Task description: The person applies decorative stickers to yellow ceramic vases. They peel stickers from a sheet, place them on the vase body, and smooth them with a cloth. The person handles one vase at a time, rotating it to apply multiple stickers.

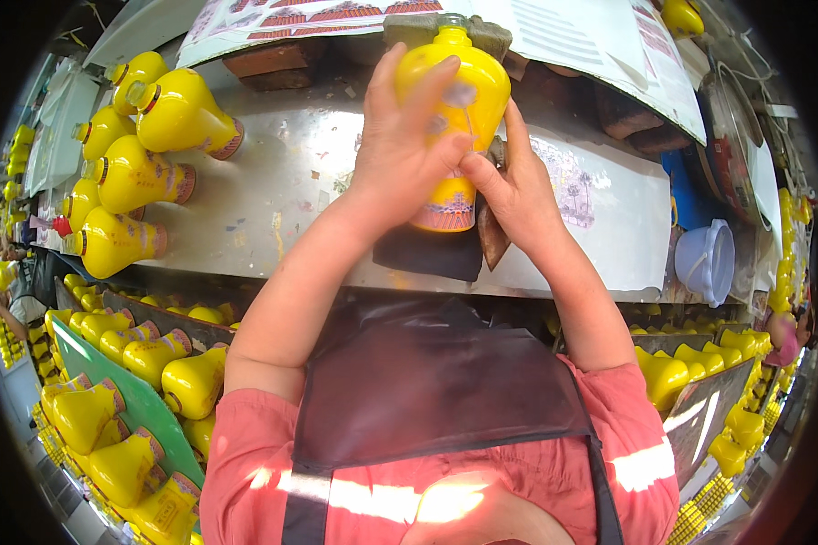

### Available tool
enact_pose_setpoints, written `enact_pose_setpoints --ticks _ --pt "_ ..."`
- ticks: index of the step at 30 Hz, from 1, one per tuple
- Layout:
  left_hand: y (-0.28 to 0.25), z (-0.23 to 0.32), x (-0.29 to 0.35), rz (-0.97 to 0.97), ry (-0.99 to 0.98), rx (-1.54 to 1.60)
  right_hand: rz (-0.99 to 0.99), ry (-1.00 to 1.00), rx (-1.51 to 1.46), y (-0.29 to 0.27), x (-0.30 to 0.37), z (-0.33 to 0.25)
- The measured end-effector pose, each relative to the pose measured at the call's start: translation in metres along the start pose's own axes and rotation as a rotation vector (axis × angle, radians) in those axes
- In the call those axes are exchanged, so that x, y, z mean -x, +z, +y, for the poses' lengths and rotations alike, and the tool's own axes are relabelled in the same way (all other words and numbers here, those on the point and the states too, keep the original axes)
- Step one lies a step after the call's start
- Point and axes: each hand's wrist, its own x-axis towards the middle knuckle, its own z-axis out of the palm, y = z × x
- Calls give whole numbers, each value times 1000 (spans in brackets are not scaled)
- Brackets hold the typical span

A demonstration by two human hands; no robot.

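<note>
A glossy yellow bottle [493, 84] lies at the middle of the metal table, its clear glass mouth pointing away from me and its patterned foot toward me. Purple flower-like pictures show on its side. My left hand [400, 150] holds the bottle from the left, with its thumb and fingers across the front; the fingertips are slightly blurred. On the right side, my right hand [518, 186] grips the lower body, thumb in front. A dark cloth [430, 252] hangs at the table edge below the foot. Dark block-like supports [491, 36] show behind the neck.
Several yellow bottles [186, 109] stand or lean at the table's left. Printed sheets [582, 45] rest on bricks [277, 64] along the back. A white sheet [623, 218] lies at right, with a pale blue bucket [705, 262] beyond it. Racks of yellow bottles [154, 359] flank me.
</note>
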Motion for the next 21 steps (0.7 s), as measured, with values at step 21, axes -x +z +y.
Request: enact_pose_setpoints --ticks 21 --pt "0 7 0 -35 -86 105 -93 -28 -157 -7 -2 13"
